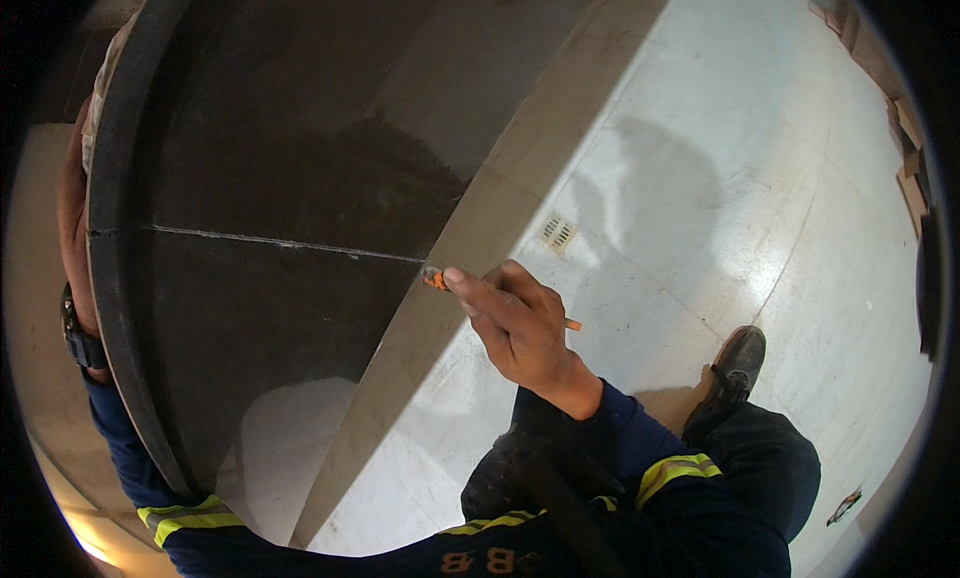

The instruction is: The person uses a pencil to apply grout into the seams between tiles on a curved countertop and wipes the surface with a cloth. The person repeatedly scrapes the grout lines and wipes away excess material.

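My right hand is closed around a slim tool with orange ends; its exact kind is hidden by my fingers. The tool's tip meets the front edge of a dark slab, at the end of a thin whitish seam that crosses the slab. At the far left, my left forearm, with a black watch on the wrist, reaches along the outer side of the slab's raised dark rim. A whitish material shows beside the rim there. The fingers of my left hand are hidden.
Below the slab's edge runs a greyish-brown band, with a pale floor beyond. A square drain grate is set in that floor. My dark shoe stands at the right. Boxes line the right wall; a small dark object lies lower right.
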Demonstrator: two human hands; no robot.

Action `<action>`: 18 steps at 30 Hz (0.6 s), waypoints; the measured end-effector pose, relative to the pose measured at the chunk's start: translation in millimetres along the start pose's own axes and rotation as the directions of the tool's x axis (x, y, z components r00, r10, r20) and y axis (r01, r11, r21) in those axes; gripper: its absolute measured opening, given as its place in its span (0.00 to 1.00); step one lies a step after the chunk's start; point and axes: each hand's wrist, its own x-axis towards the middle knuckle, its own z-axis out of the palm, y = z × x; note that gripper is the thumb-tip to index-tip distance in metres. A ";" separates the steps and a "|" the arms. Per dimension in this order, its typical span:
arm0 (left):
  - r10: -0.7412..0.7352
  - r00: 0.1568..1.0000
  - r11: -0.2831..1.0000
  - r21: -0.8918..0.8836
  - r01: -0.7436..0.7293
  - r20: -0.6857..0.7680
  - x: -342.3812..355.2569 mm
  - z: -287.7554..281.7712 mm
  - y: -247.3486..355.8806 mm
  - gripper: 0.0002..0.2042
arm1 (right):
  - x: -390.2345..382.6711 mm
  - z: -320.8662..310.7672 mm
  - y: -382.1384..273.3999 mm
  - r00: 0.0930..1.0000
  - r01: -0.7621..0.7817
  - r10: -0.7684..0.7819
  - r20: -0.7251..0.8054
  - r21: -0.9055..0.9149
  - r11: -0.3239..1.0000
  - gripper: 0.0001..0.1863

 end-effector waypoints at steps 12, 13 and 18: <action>-0.010 1.000 1.000 -0.002 0.010 -0.014 1.4 1.5 4.9 0.29 | 34.7 -7.9 -39.2 0.985 -0.121 0.123 0.120 -0.024 0.992 0.21; -0.013 1.000 1.000 0.001 0.013 -0.016 -0.7 0.4 7.2 0.29 | 26.1 -6.8 -38.3 0.984 -0.135 0.138 0.115 -0.031 0.990 0.21; 0.000 1.000 1.000 -0.030 0.000 -0.021 2.8 10.3 8.4 0.28 | 17.6 -10.7 -30.2 0.985 -0.153 0.153 0.082 -0.013 0.988 0.22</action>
